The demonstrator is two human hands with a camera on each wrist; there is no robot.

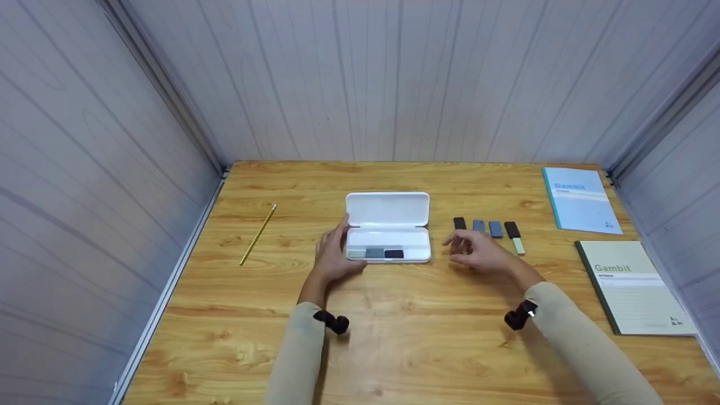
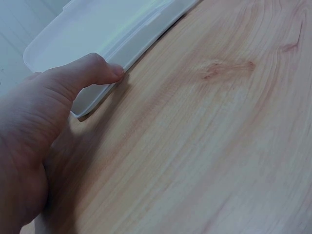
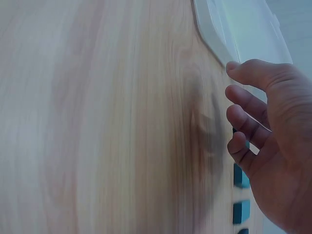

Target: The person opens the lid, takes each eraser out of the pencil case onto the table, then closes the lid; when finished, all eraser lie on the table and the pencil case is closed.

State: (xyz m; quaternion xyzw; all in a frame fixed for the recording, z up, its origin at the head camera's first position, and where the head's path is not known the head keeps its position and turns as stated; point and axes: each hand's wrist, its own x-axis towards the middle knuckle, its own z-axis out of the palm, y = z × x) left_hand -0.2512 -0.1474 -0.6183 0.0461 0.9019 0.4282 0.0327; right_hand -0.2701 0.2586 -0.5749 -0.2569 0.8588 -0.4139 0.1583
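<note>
A white pencil case (image 1: 388, 236) lies with its lid raised, hinge side away from me. Along its front wall sit a pale green block (image 1: 356, 253), a grey-blue block (image 1: 374, 253) and a black block (image 1: 394, 253), all eraser-like. My left hand (image 1: 333, 257) holds the case's left end, thumb on the front edge and fingers along the side. To the right of the case, my right hand (image 1: 481, 251) hovers over the table, fingers loosely bent and nothing visible between them. Just beyond it lie a dark block (image 1: 459, 223), two blue blocks (image 1: 495, 229) and a black-and-pale-green piece (image 1: 512, 229).
A yellow pencil (image 1: 258, 234) lies on the wooden table (image 1: 394, 337) at the left. Two notebooks lie at the right: a blue one (image 1: 583, 200) at the back and a pale green one (image 1: 635, 292) nearer. Pale panel walls (image 1: 365, 84) enclose the table's back and sides.
</note>
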